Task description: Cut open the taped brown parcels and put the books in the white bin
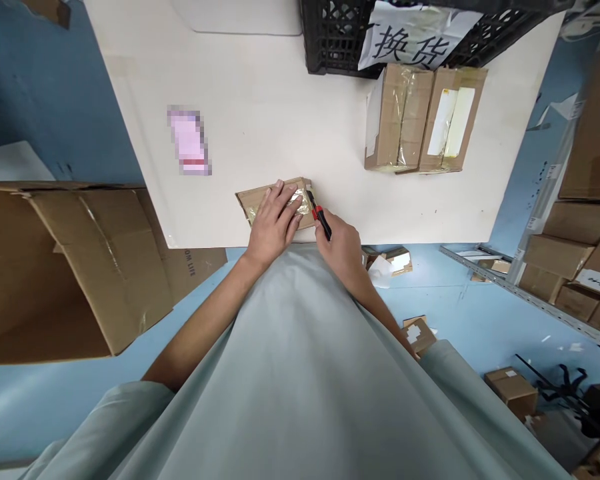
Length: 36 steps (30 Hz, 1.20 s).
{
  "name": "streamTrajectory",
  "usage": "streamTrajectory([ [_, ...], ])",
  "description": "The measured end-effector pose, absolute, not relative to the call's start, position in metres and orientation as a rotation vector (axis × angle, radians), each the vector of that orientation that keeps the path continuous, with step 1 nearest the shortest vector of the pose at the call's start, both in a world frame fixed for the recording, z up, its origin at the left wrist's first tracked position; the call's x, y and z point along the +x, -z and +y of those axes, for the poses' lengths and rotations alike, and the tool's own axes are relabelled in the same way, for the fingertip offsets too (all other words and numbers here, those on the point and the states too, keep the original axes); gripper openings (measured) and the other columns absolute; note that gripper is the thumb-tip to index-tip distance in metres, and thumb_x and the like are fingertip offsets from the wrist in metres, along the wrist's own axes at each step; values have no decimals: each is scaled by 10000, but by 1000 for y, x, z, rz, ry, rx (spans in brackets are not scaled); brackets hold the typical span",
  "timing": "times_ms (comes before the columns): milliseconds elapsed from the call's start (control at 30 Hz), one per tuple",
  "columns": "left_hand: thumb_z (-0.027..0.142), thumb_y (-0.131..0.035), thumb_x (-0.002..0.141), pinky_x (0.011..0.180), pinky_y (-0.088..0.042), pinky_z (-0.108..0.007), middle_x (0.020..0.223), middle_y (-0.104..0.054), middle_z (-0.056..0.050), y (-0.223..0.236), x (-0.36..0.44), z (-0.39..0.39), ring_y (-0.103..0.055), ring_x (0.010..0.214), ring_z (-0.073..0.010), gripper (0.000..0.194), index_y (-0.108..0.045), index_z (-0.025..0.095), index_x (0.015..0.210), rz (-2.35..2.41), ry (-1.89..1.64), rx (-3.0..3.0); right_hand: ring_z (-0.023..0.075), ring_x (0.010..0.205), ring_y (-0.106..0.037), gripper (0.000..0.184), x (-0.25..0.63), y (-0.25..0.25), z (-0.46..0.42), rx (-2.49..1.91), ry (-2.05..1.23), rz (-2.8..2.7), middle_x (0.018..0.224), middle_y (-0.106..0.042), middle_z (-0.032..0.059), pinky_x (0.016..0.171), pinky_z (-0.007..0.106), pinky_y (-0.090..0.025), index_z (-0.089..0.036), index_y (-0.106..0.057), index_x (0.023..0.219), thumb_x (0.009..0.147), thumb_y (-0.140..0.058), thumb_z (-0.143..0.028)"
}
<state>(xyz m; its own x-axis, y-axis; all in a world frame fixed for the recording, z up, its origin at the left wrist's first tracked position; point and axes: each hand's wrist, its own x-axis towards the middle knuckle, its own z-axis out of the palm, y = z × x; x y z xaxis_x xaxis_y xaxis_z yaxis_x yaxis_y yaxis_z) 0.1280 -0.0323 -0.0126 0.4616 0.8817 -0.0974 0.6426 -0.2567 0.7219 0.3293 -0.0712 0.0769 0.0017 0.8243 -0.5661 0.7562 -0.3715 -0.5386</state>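
A small taped cardboard box (260, 198) lies near the front edge of the white table. My left hand (275, 220) rests flat across its top, fingers stretched out over the shiny tape. In my right hand (341, 241) is a red and black utility knife (323, 220), its handle gripped and its tip at the right end of the box. Whether the blade has gone into the cardboard I cannot tell.
Two taped cartons (403, 120) stand side by side at the right of the table (280, 100), before a black plastic crate (335, 40). A pink blurred item (189, 141) lies at left. A large open carton (100, 267) is beside the table's left edge. Shelved boxes (560, 247) line the right.
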Motion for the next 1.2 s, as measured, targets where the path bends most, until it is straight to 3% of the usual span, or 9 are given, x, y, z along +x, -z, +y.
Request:
streamTrajectory([
  [133,615,-427,1179,1472,-220,-654,1743,-595,-70,15,126,-34,-371,1753,-310,504,-669,380,1553,1268,-430,2005,293,1130,-765,463,324,-85,-69,-2238,-1331,-1743,1295,-819,119,971,343,-553,-201,-633,1561,1190,-368,-280],
  [300,598,-418,1182,1470,-205,-673,1740,-595,-112,15,129,-34,-364,1755,-331,544,-647,311,1584,1259,-428,1994,312,1138,-791,486,307,-107,-55,-2440,-1350,-1823,1355,-795,177,979,389,-585,-165,-555,1639,1209,-349,-260],
  [400,633,-401,1179,1480,-206,-629,1737,-602,-79,16,131,-32,-384,1747,-309,533,-660,368,1562,1254,-437,1982,307,1109,-813,501,297,-108,-54,-2538,-1313,-1865,1337,-794,199,979,407,-604,-154,-500,1683,1222,-334,-261],
  [567,677,-432,1161,1485,-182,-622,1715,-620,-90,18,133,-16,-360,1758,-315,564,-673,344,1548,1318,-483,1927,296,1178,-825,399,305,-84,-87,-2605,-1632,-1922,1249,-827,222,959,361,-605,-125,-734,1360,1138,-405,-86],
  [667,687,-427,1161,1480,-180,-635,1712,-621,-95,19,133,-12,-340,1766,-318,584,-667,335,1561,1319,-494,1940,320,1165,-831,388,323,-74,-102,-2754,-1614,-1796,1230,-837,227,935,378,-605,-116,-711,1409,1170,-408,-162],
  [833,632,-396,1182,1483,-169,-636,1743,-594,-74,20,125,-19,-366,1755,-306,566,-620,366,1629,1294,-460,1994,333,1102,-813,413,347,-70,-93,-2714,-1326,-1570,1205,-850,164,920,383,-578,-179,-685,1461,1214,-390,-328],
  [900,643,-408,1171,1475,-169,-668,1737,-600,-91,20,117,-23,-366,1754,-332,606,-587,346,1668,1290,-462,1989,327,1073,-802,410,349,-63,-89,-2627,-1306,-1533,1200,-851,142,927,382,-570,-196,-679,1475,1201,-407,-334],
  [1067,749,-369,1126,1474,-242,-615,1684,-651,-21,21,80,-36,-427,1723,-303,636,-568,491,1672,1381,-468,1932,286,1002,-795,424,343,-39,-88,-2409,-1333,-1485,1133,-856,86,947,375,-583,-239,-676,1475,1184,-398,-373],
  [1200,783,-317,1117,1452,-310,-618,1650,-671,-23,17,52,-51,-473,1696,-311,667,-571,507,1668,1445,-483,1922,262,950,-797,425,333,-30,-83,-2309,-1335,-1503,1143,-845,69,940,365,-598,-250,-689,1442,1176,-388,-389],
])
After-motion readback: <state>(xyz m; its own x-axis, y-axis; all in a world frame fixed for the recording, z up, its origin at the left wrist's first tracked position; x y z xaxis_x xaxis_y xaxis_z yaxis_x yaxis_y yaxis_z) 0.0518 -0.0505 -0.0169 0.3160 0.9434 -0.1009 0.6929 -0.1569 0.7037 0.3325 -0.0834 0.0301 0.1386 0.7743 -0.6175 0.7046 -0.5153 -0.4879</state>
